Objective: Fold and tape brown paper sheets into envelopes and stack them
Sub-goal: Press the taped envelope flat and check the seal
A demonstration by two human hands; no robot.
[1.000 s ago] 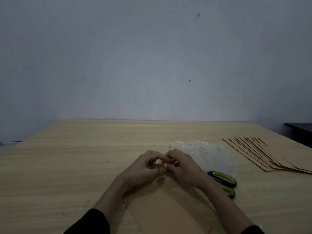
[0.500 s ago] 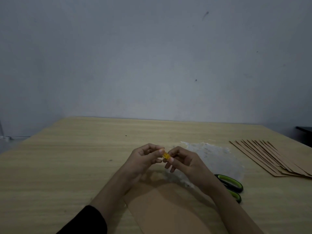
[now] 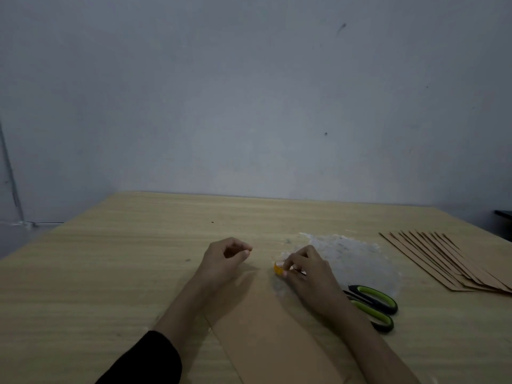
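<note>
Right hand (image 3: 304, 275) pinches a small yellow tape roll (image 3: 278, 268) over the far end of the brown sheet (image 3: 277, 333), which lies near the front edge of the surface (image 3: 110, 273) and runs out of view below. Left hand (image 3: 225, 259) hovers apart from the roll, thumb tip against curled forefinger; whether it pinches a clear strip cannot be told. This looks like the taping step, with a length being drawn off. The next move calls for the scissors (image 3: 371, 303), just right of the sheet, to cut the strip before it is pressed over the seam. Finished envelopes (image 3: 448, 261) fan out toward the right edge.
</note>
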